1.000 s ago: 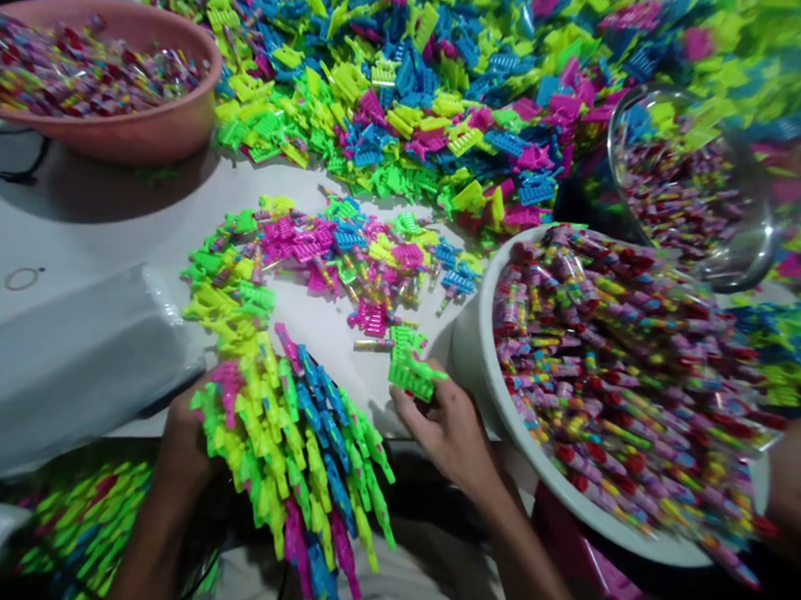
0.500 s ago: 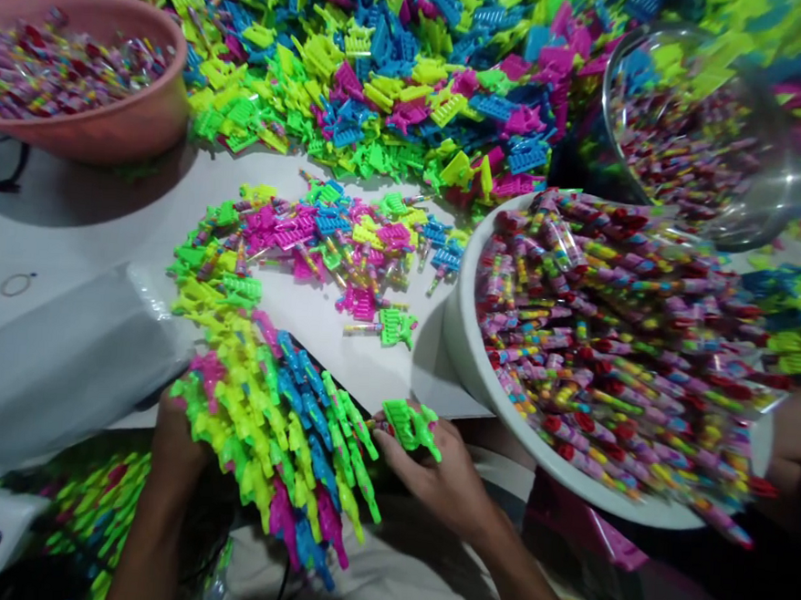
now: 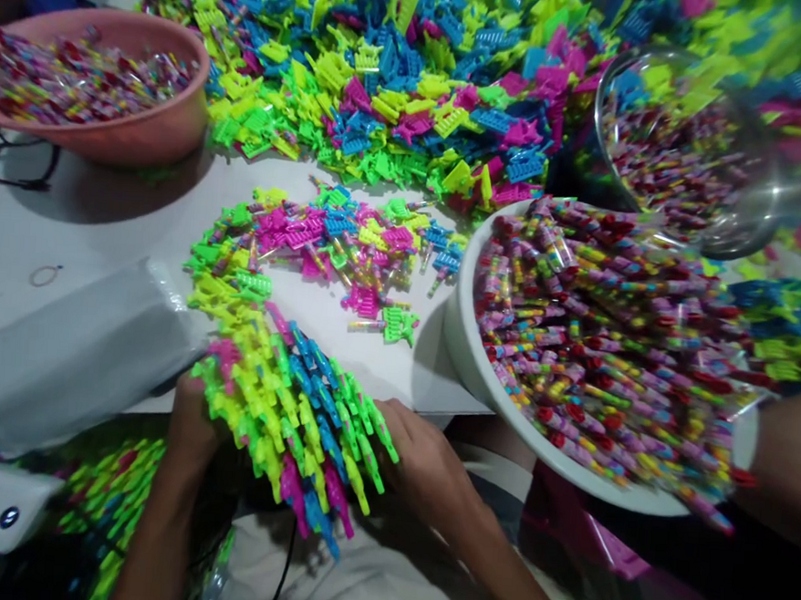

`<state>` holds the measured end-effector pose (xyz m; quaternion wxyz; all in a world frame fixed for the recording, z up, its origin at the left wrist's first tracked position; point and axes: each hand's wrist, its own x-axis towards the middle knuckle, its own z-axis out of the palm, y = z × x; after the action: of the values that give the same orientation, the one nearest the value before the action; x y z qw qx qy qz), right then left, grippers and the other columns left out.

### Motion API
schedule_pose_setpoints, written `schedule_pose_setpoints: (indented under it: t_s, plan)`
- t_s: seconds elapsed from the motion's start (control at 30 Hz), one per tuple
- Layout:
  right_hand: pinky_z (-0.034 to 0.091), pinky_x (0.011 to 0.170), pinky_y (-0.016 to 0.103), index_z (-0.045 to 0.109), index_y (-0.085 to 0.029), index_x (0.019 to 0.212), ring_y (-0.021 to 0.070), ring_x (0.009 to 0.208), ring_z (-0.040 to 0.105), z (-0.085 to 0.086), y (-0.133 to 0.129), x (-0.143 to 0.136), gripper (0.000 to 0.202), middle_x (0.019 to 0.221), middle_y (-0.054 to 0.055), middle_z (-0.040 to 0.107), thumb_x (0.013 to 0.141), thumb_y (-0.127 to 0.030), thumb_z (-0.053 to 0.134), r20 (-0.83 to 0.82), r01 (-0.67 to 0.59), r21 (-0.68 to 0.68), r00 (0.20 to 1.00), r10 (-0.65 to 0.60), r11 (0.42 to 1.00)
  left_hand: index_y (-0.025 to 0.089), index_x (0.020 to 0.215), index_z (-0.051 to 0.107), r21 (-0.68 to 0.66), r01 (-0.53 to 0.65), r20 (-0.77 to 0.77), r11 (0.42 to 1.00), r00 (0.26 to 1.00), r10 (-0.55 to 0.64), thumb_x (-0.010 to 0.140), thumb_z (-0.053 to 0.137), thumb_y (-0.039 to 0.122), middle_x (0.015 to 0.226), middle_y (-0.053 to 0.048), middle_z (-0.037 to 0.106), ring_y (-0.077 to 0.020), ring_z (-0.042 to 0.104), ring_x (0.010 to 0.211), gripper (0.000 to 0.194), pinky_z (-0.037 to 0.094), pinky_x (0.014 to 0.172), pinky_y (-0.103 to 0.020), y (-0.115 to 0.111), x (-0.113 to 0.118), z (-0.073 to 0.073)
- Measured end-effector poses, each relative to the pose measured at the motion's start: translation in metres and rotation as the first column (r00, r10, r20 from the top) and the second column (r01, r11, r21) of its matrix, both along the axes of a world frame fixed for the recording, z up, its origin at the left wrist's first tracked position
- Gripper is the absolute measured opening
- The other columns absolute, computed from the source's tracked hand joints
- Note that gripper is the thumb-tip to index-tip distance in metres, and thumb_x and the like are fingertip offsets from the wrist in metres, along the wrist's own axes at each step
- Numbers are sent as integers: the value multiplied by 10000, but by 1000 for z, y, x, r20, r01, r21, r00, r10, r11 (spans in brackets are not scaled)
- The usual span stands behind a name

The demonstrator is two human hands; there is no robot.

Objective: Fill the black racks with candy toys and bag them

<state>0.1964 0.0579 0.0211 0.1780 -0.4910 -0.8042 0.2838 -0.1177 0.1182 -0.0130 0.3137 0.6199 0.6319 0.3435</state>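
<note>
My left hand (image 3: 193, 409) is closed round the near left side of a thick bundle of small plastic toys (image 3: 289, 411), stacked in slanting rows of yellow, green, blue and pink; its fingers are mostly behind the bundle. Against the bundle's right side is my right hand (image 3: 418, 447), closed, with its fingertips hidden behind the green toys. Beyond the bundle lies a loose cluster of toys (image 3: 296, 226) with clear candy-filled tubes attached. One green toy (image 3: 399, 325) with its tube lies nearer me on the white table (image 3: 119, 212).
A white tub (image 3: 462, 341) full of candy tubes stands at right, with a clear bowl (image 3: 757, 197) of tubes behind it. A pink basin (image 3: 145, 122) holds more at left. A large toy heap (image 3: 388, 80) covers the back. A grey plastic packet (image 3: 88, 342) lies left.
My right hand has moved up and left against the bundle; the green toy it held apart is no longer seen separately. The whole view has shifted slightly.
</note>
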Motion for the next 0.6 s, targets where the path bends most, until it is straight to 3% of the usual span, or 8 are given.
schedule_pose_setpoints:
  t_s: [0.17, 0.33, 0.43, 0.53, 0.6]
  plan:
    - [483, 805, 288, 577, -203, 1201, 208, 909, 606, 3, 3, 3, 263, 1006, 60, 647, 987, -59, 527, -23, -31, -65, 999, 29, 997, 191, 837, 729, 23, 68, 4, 997, 998, -68, 776, 689, 361, 784, -40, 749, -232, 661, 728, 185, 587, 788, -335, 6, 2, 5]
    - [497, 779, 268, 606, -211, 1149, 196, 897, 624, -3, 8, 5, 267, 991, 50, 640, 967, -42, 506, -53, -32, -84, 998, 27, 996, 174, 823, 744, -66, 86, 40, 994, 996, -84, 828, 690, 422, 934, -82, 785, -259, 709, 872, 255, 596, 853, -362, 6, -1, 16]
    - [531, 831, 301, 632, -212, 1156, 208, 908, 637, -10, 9, 1, 275, 990, 59, 639, 982, -62, 480, -57, -4, -99, 998, -2, 995, 174, 1079, 737, -132, -81, 198, 988, 974, 107, 855, 724, 421, 1167, -107, 779, -267, 733, 1067, 334, 603, 922, -343, -16, 9, 18]
    - [554, 922, 349, 656, -207, 1188, 224, 977, 660, -14, 9, 0, 281, 1049, 92, 665, 1020, -110, 453, -88, 34, -117, 995, -44, 993, 217, 1421, 582, -137, -379, 395, 915, 826, 401, 990, 616, 447, 1467, -127, 647, -256, 614, 1375, 490, 489, 1170, -379, -49, 43, 19]
    - [557, 968, 370, 671, -209, 1226, 239, 1062, 671, -13, 10, 5, 282, 1131, 112, 692, 1024, -150, 484, -141, 27, -142, 989, -47, 989, 262, 1598, 415, -165, -397, 472, 903, 772, 426, 1073, 458, 476, 1624, -123, 502, -255, 468, 1520, 569, 396, 1260, -420, -66, 72, 18]
